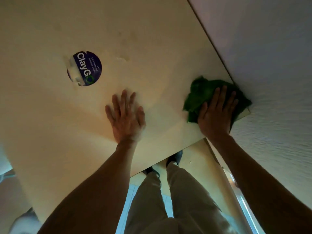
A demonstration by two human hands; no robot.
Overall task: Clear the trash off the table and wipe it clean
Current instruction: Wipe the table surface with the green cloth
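Pressing flat-fingered, the right hand [215,114] covers the green cloth [200,92] at the table [152,39] corner.

A pale cream table [70,125] fills most of the view, its surface plain apart from a few faint, slightly darker smudges. On it sits a round sticker [85,68] in deep navy blue with white lettering reading "ClayG" and a small green ring mark; one side of the sticker is torn, showing white. A dark green cloth [199,92] lies at the table's corner. The wall [270,65] beside the table is white with a fine rippled texture. The person's trousers [179,196] are light beige, and the shoes [175,157] are black.
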